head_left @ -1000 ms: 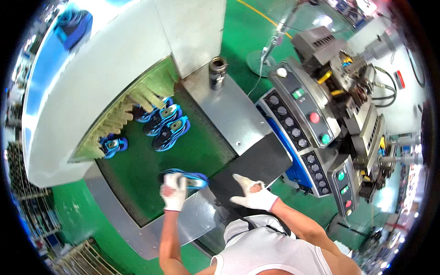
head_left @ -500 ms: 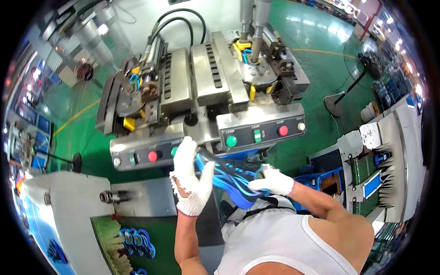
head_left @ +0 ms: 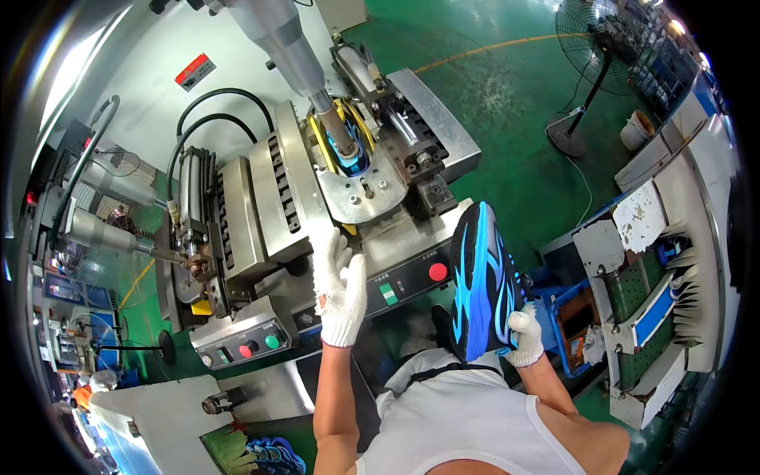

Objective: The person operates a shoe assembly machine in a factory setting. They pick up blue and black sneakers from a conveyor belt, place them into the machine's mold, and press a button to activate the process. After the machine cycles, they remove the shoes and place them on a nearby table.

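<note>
Fingers of the white-gloved right hand (head_left: 525, 336) are clamping a blue-and-black sports shoe (head_left: 481, 281) sole-outward at centre right, while the gloved left hand (head_left: 339, 289) is reaching, fingers straight and together, toward the grey metal press machine (head_left: 261, 206).

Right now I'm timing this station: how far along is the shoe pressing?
One blue shoe already sits clamped in the press under the ram. The right hand holds another blue-and-black shoe, sole outward, beside the machine. The left hand is raised, open, by the control panel. The held shoe is not yet on the machine.
</note>
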`<control>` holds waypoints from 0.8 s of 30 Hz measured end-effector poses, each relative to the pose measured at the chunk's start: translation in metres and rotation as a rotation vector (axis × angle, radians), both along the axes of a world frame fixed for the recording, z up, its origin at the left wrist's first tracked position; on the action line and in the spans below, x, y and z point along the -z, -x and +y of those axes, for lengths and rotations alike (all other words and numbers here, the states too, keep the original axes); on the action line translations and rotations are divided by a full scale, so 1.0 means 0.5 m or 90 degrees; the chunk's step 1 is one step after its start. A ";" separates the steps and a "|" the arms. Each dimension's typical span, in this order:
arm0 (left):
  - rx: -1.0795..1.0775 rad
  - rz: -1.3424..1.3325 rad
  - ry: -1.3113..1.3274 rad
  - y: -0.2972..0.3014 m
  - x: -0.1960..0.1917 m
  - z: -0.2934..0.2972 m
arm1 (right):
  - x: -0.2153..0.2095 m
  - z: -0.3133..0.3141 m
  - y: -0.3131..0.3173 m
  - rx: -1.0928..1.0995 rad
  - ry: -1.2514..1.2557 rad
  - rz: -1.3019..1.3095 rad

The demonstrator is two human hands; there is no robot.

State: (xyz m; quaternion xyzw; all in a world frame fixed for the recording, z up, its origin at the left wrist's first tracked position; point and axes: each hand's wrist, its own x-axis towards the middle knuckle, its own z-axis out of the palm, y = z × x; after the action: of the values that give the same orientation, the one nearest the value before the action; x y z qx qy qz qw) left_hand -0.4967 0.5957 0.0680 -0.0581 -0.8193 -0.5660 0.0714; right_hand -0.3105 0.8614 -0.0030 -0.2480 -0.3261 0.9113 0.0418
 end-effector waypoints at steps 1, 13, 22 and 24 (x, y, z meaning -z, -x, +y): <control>-0.002 -0.009 0.015 -0.004 -0.001 0.008 | -0.072 -0.014 0.038 -0.012 0.045 0.062; 0.010 0.017 0.002 0.142 0.007 0.033 | -0.074 -0.010 0.100 -0.033 -0.070 -0.035; -0.088 -0.110 0.142 0.349 0.092 0.115 | 0.032 -0.007 0.056 0.040 -0.072 -0.036; -0.115 -0.120 0.188 0.381 0.109 0.150 | 0.000 -0.017 0.065 0.087 -0.083 -0.114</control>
State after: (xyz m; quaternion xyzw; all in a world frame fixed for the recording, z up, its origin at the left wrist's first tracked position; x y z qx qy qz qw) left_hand -0.6873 0.6706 0.0137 0.0590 -0.8984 -0.4336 0.0359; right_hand -0.3431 0.8530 -0.0033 -0.3467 -0.3697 0.8573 0.0903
